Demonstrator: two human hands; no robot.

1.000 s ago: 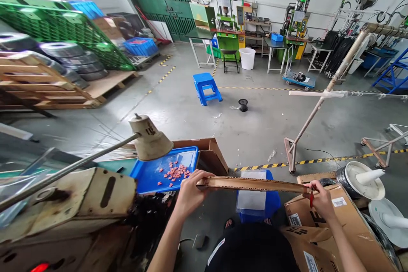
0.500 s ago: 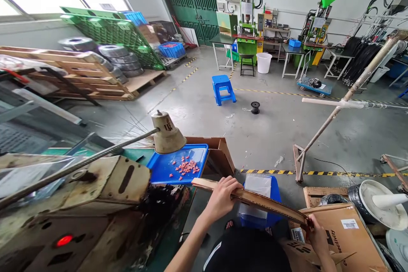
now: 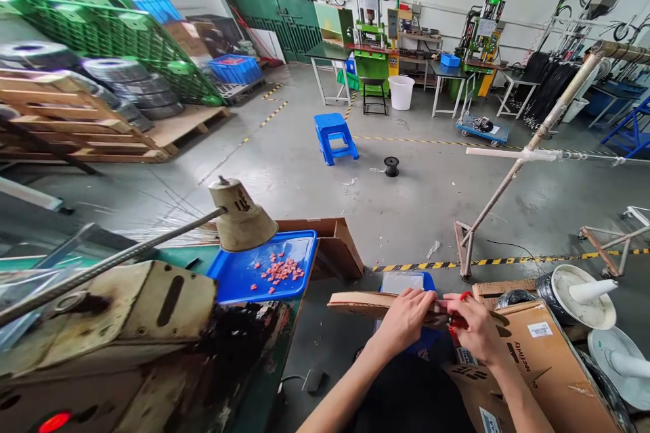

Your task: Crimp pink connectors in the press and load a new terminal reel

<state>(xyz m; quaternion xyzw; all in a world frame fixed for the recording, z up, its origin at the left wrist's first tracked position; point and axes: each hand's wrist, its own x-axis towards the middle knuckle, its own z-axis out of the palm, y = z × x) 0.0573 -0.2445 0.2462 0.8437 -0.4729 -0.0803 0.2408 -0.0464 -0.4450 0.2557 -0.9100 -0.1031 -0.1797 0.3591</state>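
In front of my body, my left hand (image 3: 409,318) is closed over a long, flat folded piece of cardboard (image 3: 355,301), whose end sticks out to the left. My right hand (image 3: 472,328) is close beside it at the cardboard's right part. Its fingers are closed around red-handled scissors (image 3: 465,296); only bits of the red handles show, and the blades are hidden. Both hands are above the gap between the bench and a big carton.
A blue tray (image 3: 244,284) with small orange-red pieces sits on the bench, under a lamp (image 3: 241,213). A worn machine (image 3: 126,311) fills the lower left. The large carton (image 3: 538,352) and cable reels (image 3: 579,298) are at right. A blue stool (image 3: 335,135) stands ahead.
My right hand has moved left along the cardboard, up close to my left hand, and red handles now show in it. The left hand has shifted right, and the view has turned right.
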